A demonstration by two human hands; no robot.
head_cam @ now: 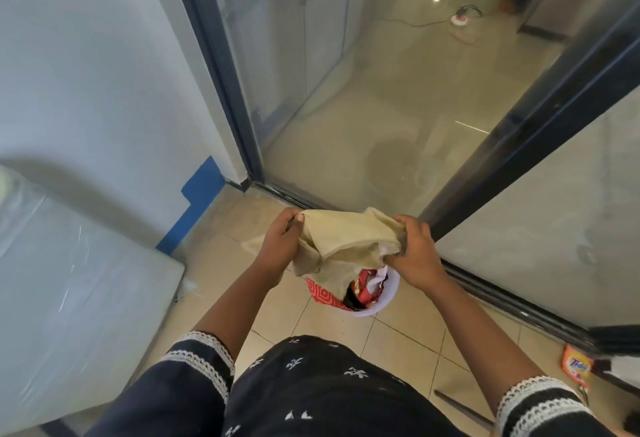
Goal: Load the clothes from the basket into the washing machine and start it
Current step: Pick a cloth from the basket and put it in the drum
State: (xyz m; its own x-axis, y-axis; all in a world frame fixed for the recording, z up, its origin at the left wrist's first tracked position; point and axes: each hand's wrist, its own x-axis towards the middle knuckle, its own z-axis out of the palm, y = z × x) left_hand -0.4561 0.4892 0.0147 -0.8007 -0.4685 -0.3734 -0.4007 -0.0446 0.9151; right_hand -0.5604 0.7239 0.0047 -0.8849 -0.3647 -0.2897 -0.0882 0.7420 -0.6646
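Nearest, two dark sleeves [199, 364] with white lace cuffs reach forward over the tiled floor [408, 339]. Just beyond them sits the basket [388, 292], pale and round, with red patterned clothes [360, 292] inside. Directly above the basket, both hands hold up a beige garment [343, 240]: the left hand [282, 242] pinches its left edge with curled fingers, and the right hand [415, 251] grips its bunched right end. Left of the basket stands the white washing machine [79, 298]. Right of the basket, nearer the camera, an orange detergent pack [575, 365] lies by the door track. Behind the basket runs a dark-framed glass sliding door [346, 90].
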